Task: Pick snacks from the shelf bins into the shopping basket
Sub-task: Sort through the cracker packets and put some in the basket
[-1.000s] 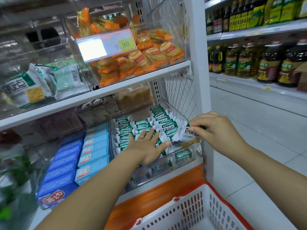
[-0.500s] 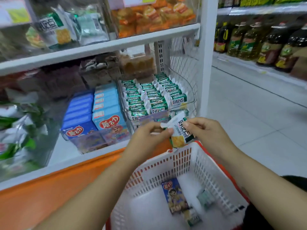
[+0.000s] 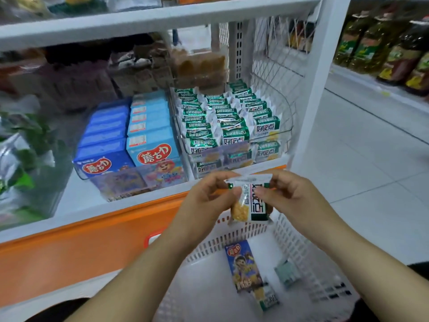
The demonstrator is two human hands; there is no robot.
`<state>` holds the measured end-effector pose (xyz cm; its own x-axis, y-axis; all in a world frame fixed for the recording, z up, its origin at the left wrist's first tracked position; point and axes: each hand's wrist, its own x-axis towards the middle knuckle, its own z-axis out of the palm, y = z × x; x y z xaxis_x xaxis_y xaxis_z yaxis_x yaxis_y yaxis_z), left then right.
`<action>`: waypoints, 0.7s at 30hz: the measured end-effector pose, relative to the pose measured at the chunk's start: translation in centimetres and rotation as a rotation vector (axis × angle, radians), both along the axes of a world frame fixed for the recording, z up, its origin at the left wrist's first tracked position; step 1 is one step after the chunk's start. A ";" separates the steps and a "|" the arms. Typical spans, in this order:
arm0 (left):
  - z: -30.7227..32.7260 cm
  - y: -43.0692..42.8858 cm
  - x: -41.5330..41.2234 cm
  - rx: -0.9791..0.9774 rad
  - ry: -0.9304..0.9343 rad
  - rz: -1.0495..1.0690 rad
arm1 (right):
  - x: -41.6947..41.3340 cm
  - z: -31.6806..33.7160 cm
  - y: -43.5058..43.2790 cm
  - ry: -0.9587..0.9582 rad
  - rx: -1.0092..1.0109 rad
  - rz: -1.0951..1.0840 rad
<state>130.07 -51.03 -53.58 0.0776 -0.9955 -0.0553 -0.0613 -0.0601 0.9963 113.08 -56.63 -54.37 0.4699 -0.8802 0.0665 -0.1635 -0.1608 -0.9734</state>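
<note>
Above the basket (image 3: pixel 308 259), both hands (image 3: pixel 204 201) (image 3: pixel 290 198) pinch a 好吃点 packet (image 3: pixel 251 202).

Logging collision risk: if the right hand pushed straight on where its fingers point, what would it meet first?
The right hand points left: first the cracker packet it pinches, then probably the left hand.

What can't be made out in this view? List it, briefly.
Head view only.
Snack packet: top corners covered by the left hand and right hand.
Brown packs at the shelf's back: blurred, labels unreadable.
Small grey-green packet in the basket: too blurred to identify.
Oil bottles: cut off by the right edge.
</note>
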 end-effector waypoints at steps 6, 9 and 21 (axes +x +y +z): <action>-0.9 0.1 0.1 0.051 0.058 0.071 | 0.1 -0.5 0.4 0.077 0.101 0.109; -1.3 0.5 0.2 0.168 0.151 0.062 | 0.1 -0.6 0.6 -0.022 0.260 0.097; -1.8 1.4 0.3 0.267 0.184 0.083 | -0.2 -0.9 -0.1 -0.230 0.584 -0.072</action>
<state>130.35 -49.64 -55.43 0.1218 -0.9346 -0.3341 0.1343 -0.3180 0.9385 112.87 -56.68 -55.31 0.4393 -0.8306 -0.3421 0.0701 0.4114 -0.9088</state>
